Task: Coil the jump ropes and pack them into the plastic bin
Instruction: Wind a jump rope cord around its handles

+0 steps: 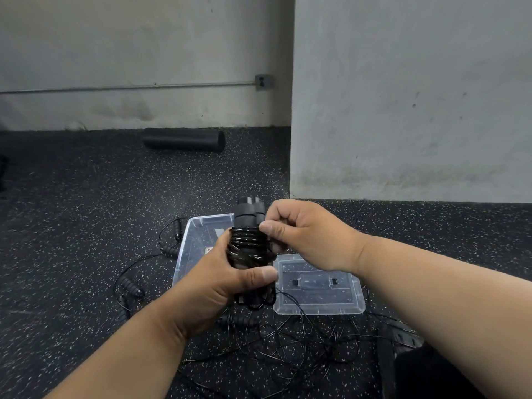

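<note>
My left hand (221, 280) grips a black jump rope (247, 249) whose two foam handles stand upright side by side, with the thin cord wound many times around them. My right hand (299, 234) pinches the cord at the coil's right side, thumb and fingers curled. Behind the coil lies the clear plastic bin (198, 226) on the floor, partly hidden by my hands. Its clear lid (319, 286) lies flat to the right. More black jump ropes (288, 341) lie tangled on the floor below the lid, and others (129, 286) with foam handles lie left of the bin.
The floor is black speckled rubber. A black foam roller (184, 139) lies against the grey back wall. A grey wall corner (290, 194) juts out just behind the bin on the right. A dark object (400, 338) sits at the lower right.
</note>
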Motion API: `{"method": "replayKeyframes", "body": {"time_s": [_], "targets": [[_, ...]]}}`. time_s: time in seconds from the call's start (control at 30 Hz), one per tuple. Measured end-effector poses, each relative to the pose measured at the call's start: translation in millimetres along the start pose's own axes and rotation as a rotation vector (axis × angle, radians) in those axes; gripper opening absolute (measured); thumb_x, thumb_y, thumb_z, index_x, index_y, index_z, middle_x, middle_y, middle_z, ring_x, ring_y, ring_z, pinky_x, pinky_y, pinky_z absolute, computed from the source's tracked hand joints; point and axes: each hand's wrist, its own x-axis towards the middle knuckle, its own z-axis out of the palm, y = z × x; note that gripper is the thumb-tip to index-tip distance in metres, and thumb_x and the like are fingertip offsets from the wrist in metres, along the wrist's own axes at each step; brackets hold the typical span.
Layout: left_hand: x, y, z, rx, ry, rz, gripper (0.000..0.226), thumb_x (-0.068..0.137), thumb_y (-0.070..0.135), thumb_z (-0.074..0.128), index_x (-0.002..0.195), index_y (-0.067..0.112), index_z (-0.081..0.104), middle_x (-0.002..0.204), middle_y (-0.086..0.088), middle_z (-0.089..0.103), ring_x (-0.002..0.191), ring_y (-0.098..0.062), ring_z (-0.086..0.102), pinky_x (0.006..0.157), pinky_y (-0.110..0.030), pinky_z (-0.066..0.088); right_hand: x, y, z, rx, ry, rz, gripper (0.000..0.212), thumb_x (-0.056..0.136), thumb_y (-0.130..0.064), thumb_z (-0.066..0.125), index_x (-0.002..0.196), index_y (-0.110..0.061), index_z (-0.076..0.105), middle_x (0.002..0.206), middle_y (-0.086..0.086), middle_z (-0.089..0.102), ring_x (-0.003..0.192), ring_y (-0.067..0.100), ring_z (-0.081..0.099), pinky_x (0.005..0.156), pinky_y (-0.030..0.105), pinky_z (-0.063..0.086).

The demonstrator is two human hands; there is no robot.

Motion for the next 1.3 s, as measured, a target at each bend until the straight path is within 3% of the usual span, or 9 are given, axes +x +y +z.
{"method": "replayKeyframes", "body": {"time_s": [0.1, 0.23, 0.33, 0.57, 0.9, 1.03, 1.13, 1.2, 1.3], "targets": [[0.0, -3.8, 5.4, -0.047, 0.006, 0.012, 0.076, 0.07, 0.012, 0.095, 0.136, 0.018, 0.057, 0.126, -0.033, 0.063, 0.105, -0.046, 0.067, 0.095, -0.074, 0.049, -0.6, 1.9, 1.4, -0.005, 0.014, 0.0, 0.025, 0.1, -0.03, 0.07, 0.082, -0.014, 0.064, 0.065, 0.001, 0.054, 0.062, 0.013, 0.047, 0.061, 0.038, 0.045], [1.7, 3.1, 3.6, -0.104, 0.026, -0.008, 0.072, 0.074, 0.011, 0.087, 0.138, 0.007, 0.055, 0.106, -0.021, 0.07, 0.092, -0.035, 0.071, 0.079, -0.052, 0.061, -5.2, 2.7, 1.0, -0.049, -0.045, -0.02, 0.002, 0.097, -0.017, 0.071, 0.095, -0.018, 0.072, 0.083, 0.008, 0.067, 0.071, 0.007, 0.056, 0.069, 0.029, 0.051], [0.5, 7.4, 2.6, -0.109, 0.03, 0.004, 0.067, 0.078, 0.012, 0.082, 0.137, -0.003, 0.055, 0.102, -0.019, 0.069, 0.084, -0.028, 0.07, 0.067, -0.04, 0.061, -8.1, 3.0, 1.4, -0.176, -0.093, -0.114, 0.024, 0.088, -0.015, 0.077, 0.108, -0.025, 0.069, 0.097, -0.006, 0.07, 0.089, 0.01, 0.066, 0.082, 0.027, 0.057], [0.8, 5.9, 4.9, -0.067, -0.01, -0.019, 0.065, 0.079, 0.015, 0.083, 0.137, -0.001, 0.056, 0.103, -0.02, 0.065, 0.089, -0.031, 0.065, 0.076, -0.044, 0.057, -7.8, 6.6, 4.4, -0.413, 0.008, -0.216, 0.011, 0.09, -0.023, 0.079, 0.095, -0.03, 0.072, 0.085, -0.019, 0.069, 0.082, 0.005, 0.066, 0.074, 0.024, 0.053], [-0.5, 10.6, 2.6, -0.07, -0.044, -0.073, 0.055, 0.077, 0.017, 0.087, 0.124, 0.001, 0.062, 0.101, -0.024, 0.063, 0.087, -0.035, 0.068, 0.075, -0.043, 0.054, -3.8, -4.6, 13.8, 0.127, -0.068, 0.086, 0.004, 0.083, -0.023, 0.068, 0.082, -0.026, 0.067, 0.084, -0.002, 0.061, 0.079, 0.02, 0.052, 0.074, 0.046, 0.045], [-1.2, 8.2, 2.1, -0.061, -0.089, -0.051, 0.054, 0.082, 0.011, 0.081, 0.126, -0.007, 0.055, 0.101, -0.025, 0.058, 0.086, -0.034, 0.063, 0.073, -0.041, 0.055, -3.7, -16.2, 15.6, 0.079, -0.144, 0.135, 0.007, 0.082, -0.027, 0.064, 0.081, -0.022, 0.069, 0.096, -0.008, 0.06, 0.089, 0.018, 0.056, 0.092, 0.058, 0.048], [0.6, 4.4, 1.3, -0.058, -0.075, -0.033, 0.057, 0.084, 0.006, 0.08, 0.132, -0.005, 0.052, 0.105, -0.02, 0.055, 0.096, -0.038, 0.055, 0.079, -0.045, 0.053, -4.9, -24.8, 11.5, -0.034, -0.197, 0.11, 0.02, 0.097, -0.015, 0.062, 0.09, 0.002, 0.066, 0.098, -0.005, 0.054, 0.084, 0.016, 0.052, 0.082, 0.052, 0.045], [1.3, 3.0, 1.9, -0.026, -0.045, -0.012, 0.061, 0.083, 0.008, 0.082, 0.135, -0.003, 0.052, 0.106, -0.02, 0.056, 0.098, -0.036, 0.055, 0.083, -0.051, 0.048, -3.7, -28.0, 10.0, -0.038, -0.246, 0.094, 0.042, 0.099, -0.031, 0.062, 0.093, 0.01, 0.063, 0.096, 0.009, 0.053, 0.084, 0.022, 0.049, 0.079, 0.053, 0.042], [1.8, 3.4, 6.9, 0.085, -0.025, 0.019, 0.056, 0.082, 0.012, 0.08, 0.128, -0.006, 0.055, 0.105, -0.036, 0.057, 0.097, -0.032, 0.057, 0.083, -0.051, 0.043, -4.0, -33.5, 15.9, -0.003, -0.28, 0.14, 0.087, 0.074, -0.088, 0.061, 0.085, -0.002, 0.062, 0.086, 0.016, 0.054, 0.079, 0.022, 0.049, 0.077, 0.049, 0.043]]}}
